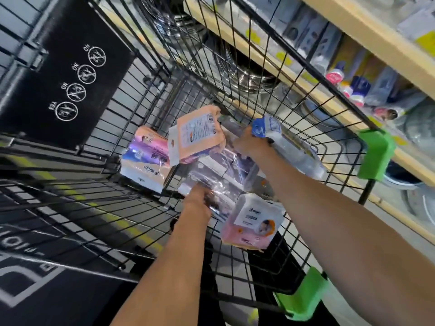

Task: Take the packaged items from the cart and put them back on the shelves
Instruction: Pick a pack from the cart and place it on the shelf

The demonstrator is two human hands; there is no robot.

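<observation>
Packaged items lie in the wire cart (pixel 270 74). At nine o'clock its black panel (pixel 70 74) reads "YES" and "NO" upside down. Your left hand (pixel 196 200) grips a clear-wrapped pack (pixel 219 170) mid-basket; your right hand (pixel 249 142) reaches its far edge, its grip hidden from you. Shelves (pixel 353 43) at two o'clock; package labels are unreadable.

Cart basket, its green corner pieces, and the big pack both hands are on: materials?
Cart basket: thin black rods in a grid, likely coated steel wire. Green corner pieces: matte, moulded look, probably plastic. Big pack: clear glossy film, crinkled with bright glare; left hand and right hand grip it.
</observation>
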